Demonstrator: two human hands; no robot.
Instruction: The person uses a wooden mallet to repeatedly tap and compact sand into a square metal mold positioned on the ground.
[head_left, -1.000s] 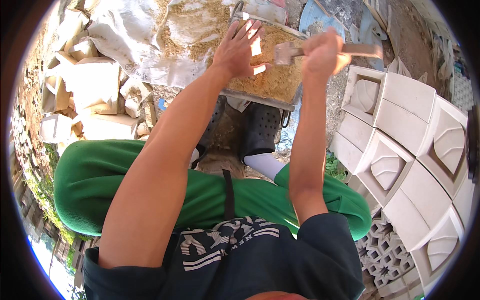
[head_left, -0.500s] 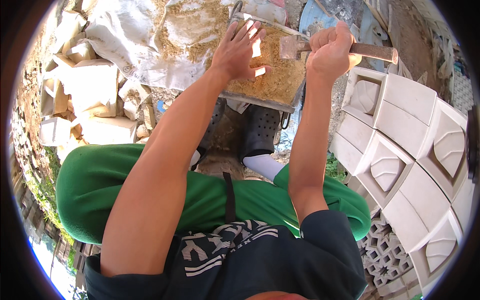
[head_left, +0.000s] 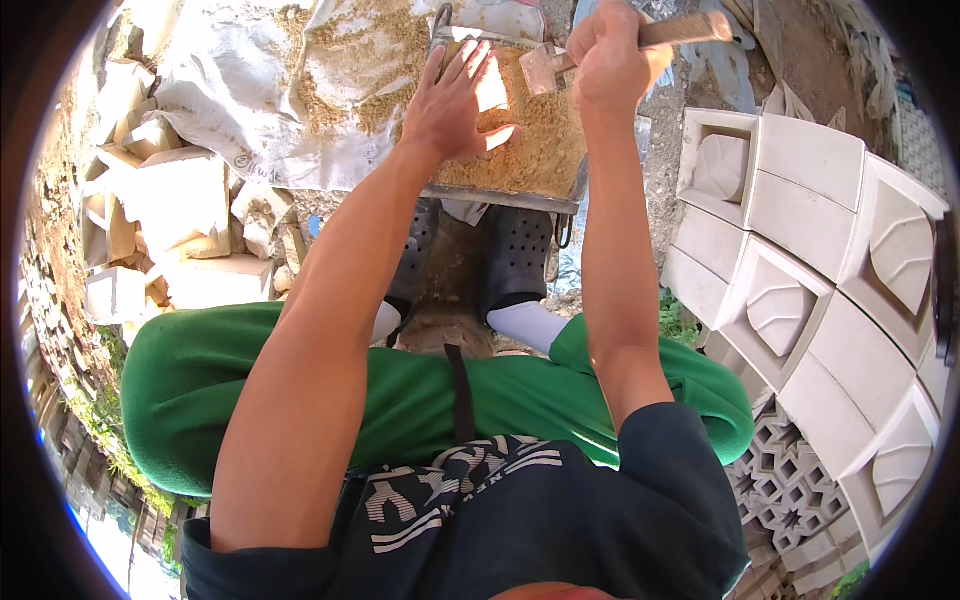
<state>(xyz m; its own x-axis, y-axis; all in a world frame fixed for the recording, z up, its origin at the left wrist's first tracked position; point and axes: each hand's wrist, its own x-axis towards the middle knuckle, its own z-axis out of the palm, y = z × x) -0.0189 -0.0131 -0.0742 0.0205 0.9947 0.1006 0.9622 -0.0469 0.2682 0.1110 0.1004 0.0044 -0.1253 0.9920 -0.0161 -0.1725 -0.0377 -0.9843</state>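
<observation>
A shallow rectangular frame (head_left: 500, 196) with dark metal edges lies in front of my feet, filled with tan sandy material (head_left: 535, 145). My left hand (head_left: 448, 112) rests flat over its left part, fingers spread and thumb stretched to the right, holding nothing. A hammer (head_left: 685, 30) is in my right hand (head_left: 608, 68), its wooden handle pointing out to the right. Its blocky head (head_left: 545, 72) is over the right part of the fill; I cannot tell whether it touches. Wire loops show at two corners of the frame.
Left of the frame, a white sheet (head_left: 240, 90) is strewn with sand. Broken pale blocks (head_left: 175, 205) are piled at the left. Stacked cream moulded blocks (head_left: 810, 190) stand at the right, with lattice blocks (head_left: 785, 480) below. Dark clogs (head_left: 517, 250) are just behind the frame.
My right hand and the hammer have moved left and farther away, the head farther in over the fill. My left hand stays spread on the frame. The whole view has turned slightly.
</observation>
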